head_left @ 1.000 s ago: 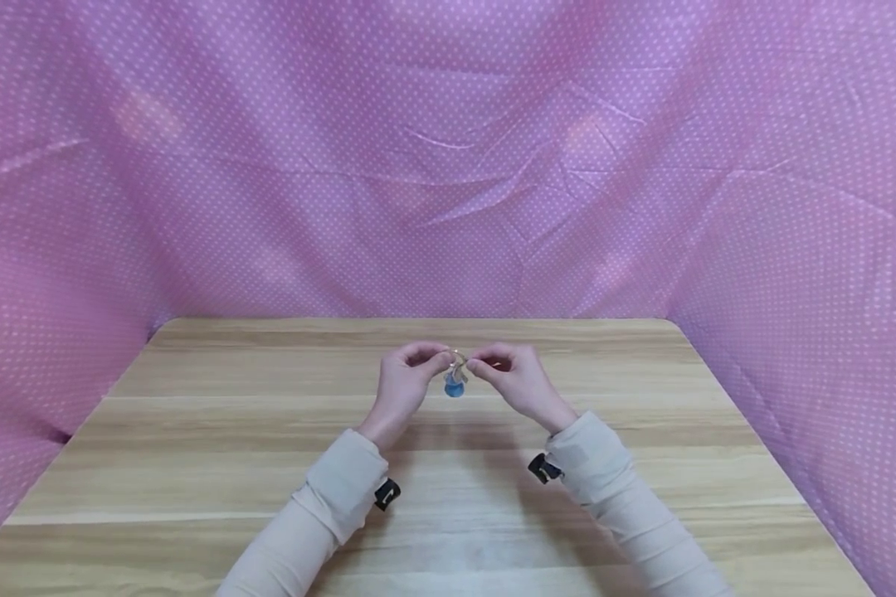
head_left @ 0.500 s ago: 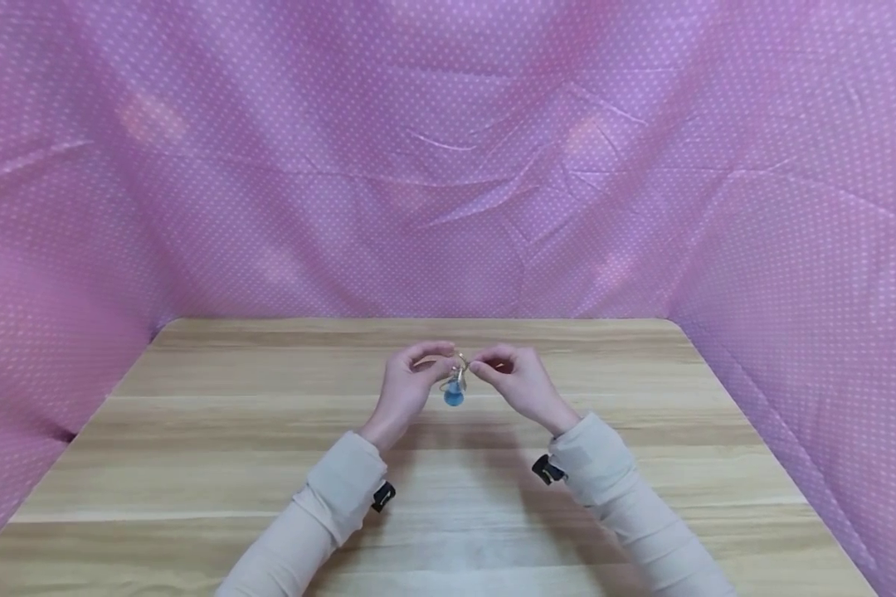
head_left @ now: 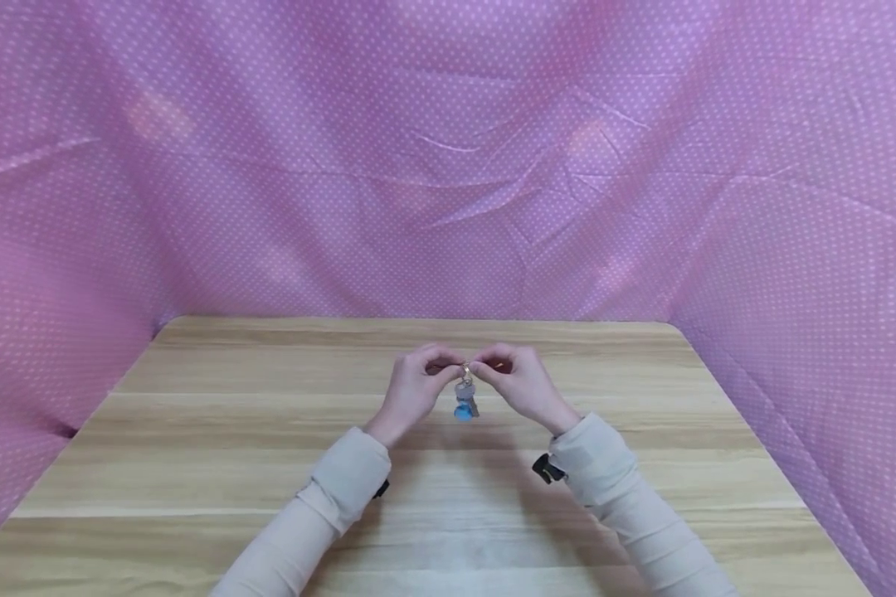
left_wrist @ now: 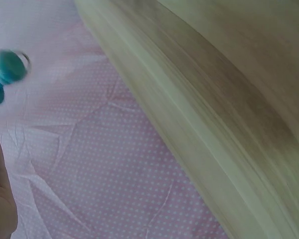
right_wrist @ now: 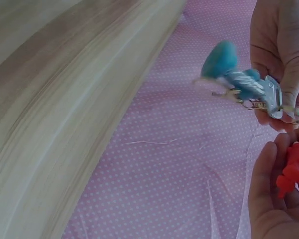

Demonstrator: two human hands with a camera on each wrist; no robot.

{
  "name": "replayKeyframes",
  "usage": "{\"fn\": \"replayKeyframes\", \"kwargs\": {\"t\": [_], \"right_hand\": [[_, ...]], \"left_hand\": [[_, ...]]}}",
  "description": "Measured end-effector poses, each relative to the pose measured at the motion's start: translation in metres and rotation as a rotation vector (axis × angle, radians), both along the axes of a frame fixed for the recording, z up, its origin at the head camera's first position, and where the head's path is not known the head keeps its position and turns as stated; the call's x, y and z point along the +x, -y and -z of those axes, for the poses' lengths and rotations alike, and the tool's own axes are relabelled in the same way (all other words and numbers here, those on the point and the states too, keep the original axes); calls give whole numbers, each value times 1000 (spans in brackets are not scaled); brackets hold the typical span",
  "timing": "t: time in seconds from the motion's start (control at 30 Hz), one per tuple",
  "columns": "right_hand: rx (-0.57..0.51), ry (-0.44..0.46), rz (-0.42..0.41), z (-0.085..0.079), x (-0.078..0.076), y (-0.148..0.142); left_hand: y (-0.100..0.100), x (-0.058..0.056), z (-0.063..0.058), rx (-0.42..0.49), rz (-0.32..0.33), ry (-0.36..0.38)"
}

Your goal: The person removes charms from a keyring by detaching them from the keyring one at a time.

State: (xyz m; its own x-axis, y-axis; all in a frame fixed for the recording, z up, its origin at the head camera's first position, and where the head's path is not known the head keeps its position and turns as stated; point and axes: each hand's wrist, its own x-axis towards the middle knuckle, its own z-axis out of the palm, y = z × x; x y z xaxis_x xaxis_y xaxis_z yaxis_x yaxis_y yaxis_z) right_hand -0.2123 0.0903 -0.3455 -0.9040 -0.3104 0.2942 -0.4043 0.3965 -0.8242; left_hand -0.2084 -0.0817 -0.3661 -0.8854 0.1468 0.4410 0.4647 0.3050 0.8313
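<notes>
Above the table, a bunch on a gold key ring (head_left: 466, 370) hangs between the two hands. From it dangle a silver key (head_left: 465, 390) and a round blue charm (head_left: 463, 412), blurred teal in the right wrist view. My left hand (head_left: 416, 383) pinches the ring from the left between thumb and fingers. Close beside it, my right hand (head_left: 517, 379) pinches the ring from the right. In the right wrist view a small red charm (right_wrist: 292, 170) lies against the curled right fingers; its link to the ring is hidden. The left wrist view catches only part of the charm (left_wrist: 11, 67).
A wood-grain table (head_left: 448, 531) spreads beneath the hands. Pink dotted cloth (head_left: 448, 166) encloses its back and sides. Pale sleeves with black wrist mounts (head_left: 547, 468) cover the forearms.
My left hand has shifted slightly right, its fingers coming together on the ring. The blue charm hangs lower and farther right, and the key now shows above it. The right hand stays nearly still.
</notes>
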Motion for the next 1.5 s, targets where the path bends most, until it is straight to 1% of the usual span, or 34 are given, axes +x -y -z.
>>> {"fn": "replayKeyframes", "kwargs": {"t": [0.17,0.27,0.4,0.5,0.57,0.67,0.8,0.87,0.97,1.07,1.27,1.37,1.4,1.5], "right_hand": [[-29,13,-27,5,-1,-4],[-13,-10,-52,8,-1,-8],[51,-85,-52,10,1,-12],[76,-118,-33,11,2,-14],[81,-126,-23,11,2,-14],[67,-115,-3,9,4,-13],[24,-89,14,8,4,-11],[-9,-68,15,8,5,-9],[-50,-44,13,6,6,-6],[-63,-41,7,5,6,-3],[-52,-47,2,3,6,-3],[-44,-46,4,4,6,-5],[-46,-46,3,5,5,-5],[-51,-45,6,6,4,-7]], "left_hand": [[1,0,1,-30,-27,-88],[2,1,1,-46,-47,-134],[1,1,3,-46,-63,-131],[0,0,4,-33,-74,-125],[2,1,4,-22,-83,-124],[4,1,4,-22,-97,-133],[5,1,3,-24,-126,-137],[6,1,3,-5,-139,-113],[6,1,3,46,-156,-52],[7,2,2,91,-166,0],[8,2,0,91,-173,34],[8,2,0,112,-177,46],[7,4,-4,117,-181,52],[6,3,-4,138,-194,81]]}}
